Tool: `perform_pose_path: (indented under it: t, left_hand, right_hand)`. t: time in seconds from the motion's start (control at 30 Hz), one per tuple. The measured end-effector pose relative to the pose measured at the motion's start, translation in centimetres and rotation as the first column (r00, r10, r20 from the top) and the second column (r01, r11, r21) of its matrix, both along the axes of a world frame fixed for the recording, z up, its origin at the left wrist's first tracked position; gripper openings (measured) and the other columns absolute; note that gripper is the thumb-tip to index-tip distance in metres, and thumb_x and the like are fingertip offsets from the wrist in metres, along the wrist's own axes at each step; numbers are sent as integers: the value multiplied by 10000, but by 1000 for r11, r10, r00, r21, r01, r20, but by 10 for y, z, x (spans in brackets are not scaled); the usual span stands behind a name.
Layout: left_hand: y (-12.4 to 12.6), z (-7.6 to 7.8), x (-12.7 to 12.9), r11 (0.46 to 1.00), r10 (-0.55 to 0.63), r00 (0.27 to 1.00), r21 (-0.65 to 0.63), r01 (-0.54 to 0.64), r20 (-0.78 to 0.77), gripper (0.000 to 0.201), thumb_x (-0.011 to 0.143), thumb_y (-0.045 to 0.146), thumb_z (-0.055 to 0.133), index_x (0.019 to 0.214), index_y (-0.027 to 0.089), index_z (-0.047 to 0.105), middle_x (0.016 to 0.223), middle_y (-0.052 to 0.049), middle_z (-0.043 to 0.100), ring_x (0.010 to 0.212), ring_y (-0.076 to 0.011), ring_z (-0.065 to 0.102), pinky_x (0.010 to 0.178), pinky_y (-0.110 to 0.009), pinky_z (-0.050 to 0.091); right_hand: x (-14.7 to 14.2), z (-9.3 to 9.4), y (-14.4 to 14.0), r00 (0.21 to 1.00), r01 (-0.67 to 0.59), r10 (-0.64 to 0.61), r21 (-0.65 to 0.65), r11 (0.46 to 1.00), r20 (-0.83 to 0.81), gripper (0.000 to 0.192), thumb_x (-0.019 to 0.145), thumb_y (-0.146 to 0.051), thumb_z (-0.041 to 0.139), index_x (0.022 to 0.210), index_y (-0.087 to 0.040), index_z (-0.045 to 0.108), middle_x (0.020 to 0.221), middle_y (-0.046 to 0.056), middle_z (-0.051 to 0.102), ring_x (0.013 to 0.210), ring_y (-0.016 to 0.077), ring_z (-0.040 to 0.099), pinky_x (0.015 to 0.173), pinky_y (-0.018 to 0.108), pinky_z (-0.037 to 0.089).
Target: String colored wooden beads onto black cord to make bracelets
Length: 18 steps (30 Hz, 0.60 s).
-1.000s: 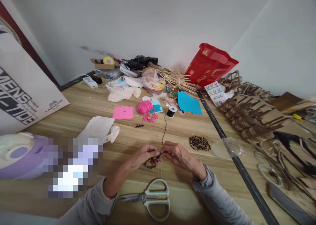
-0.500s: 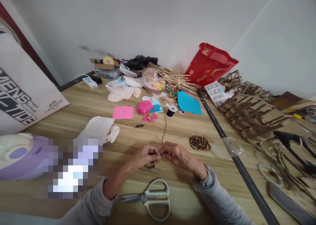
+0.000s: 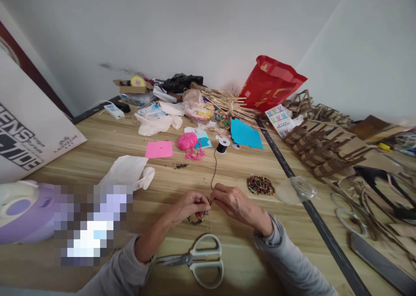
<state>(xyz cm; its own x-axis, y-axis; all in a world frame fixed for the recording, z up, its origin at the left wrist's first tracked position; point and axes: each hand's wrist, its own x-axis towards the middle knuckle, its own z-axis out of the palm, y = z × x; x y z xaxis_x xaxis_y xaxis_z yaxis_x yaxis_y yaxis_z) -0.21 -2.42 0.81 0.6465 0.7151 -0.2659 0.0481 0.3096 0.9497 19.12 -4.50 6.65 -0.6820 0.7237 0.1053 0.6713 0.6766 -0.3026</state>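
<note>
My left hand (image 3: 192, 205) is closed in a pinch on a string of small multicoloured beads (image 3: 195, 221), part of which hangs below the fingers in a curve. Right beside it, my right hand (image 3: 231, 201) pinches a black cord (image 3: 215, 170) close to the beads. That cord runs back to a black spool (image 3: 222, 146) with white ends. Thin pale threads dangle beneath the fingertips. Just in front of me lie scissors (image 3: 198, 260) with cream handles, blades pointing left. A heap of beaded strands (image 3: 260, 185) rests to the right of my right hand.
Behind the hands lie black cord snippets (image 3: 180, 166), pink paper (image 3: 159, 149), pink yarn (image 3: 187, 141) and blue paper (image 3: 246, 133). A red bag (image 3: 272, 83) stands at the back. Woven brown baskets (image 3: 320, 153) crowd the right; a white and purple device (image 3: 29, 211) sits left.
The view has shifted slightly. My fingertips have turned a little, and more of the beads shows between and below them. Both hands keep their pinch.
</note>
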Motion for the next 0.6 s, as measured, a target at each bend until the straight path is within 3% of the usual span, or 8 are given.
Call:
perform_pose_path:
  t: [0.3,0.43,0.6]
  left_hand:
    - [-3,4,2,999,-40,999,27,40,-8,417,635,512,731,691,116,609,592,-21,629,486,-93,527,492,-220,397]
    - [-5,9,4,997,67,998,28,-67,12,405,633,502,735,647,119,603,536,1,582,486,-90,522,510,-212,401]
    - [-4,9,6,986,163,986,36,-164,31,376,652,475,720,662,121,594,562,4,585,510,-104,547,538,-226,440]
  right_hand:
    - [-3,-12,3,976,-66,57,-34,997,-208,135,957,-178,452,907,-176,577,890,45,540,733,125,541,660,220,416]
    - [-5,-16,2,901,52,-74,-64,997,-426,115,943,-243,482,984,-166,557,1041,85,523,705,104,541,612,215,448]
    - [-8,-34,-1,748,155,-264,-227,962,-608,253,898,-400,549,984,-162,556,790,21,539,625,101,513,499,183,401]
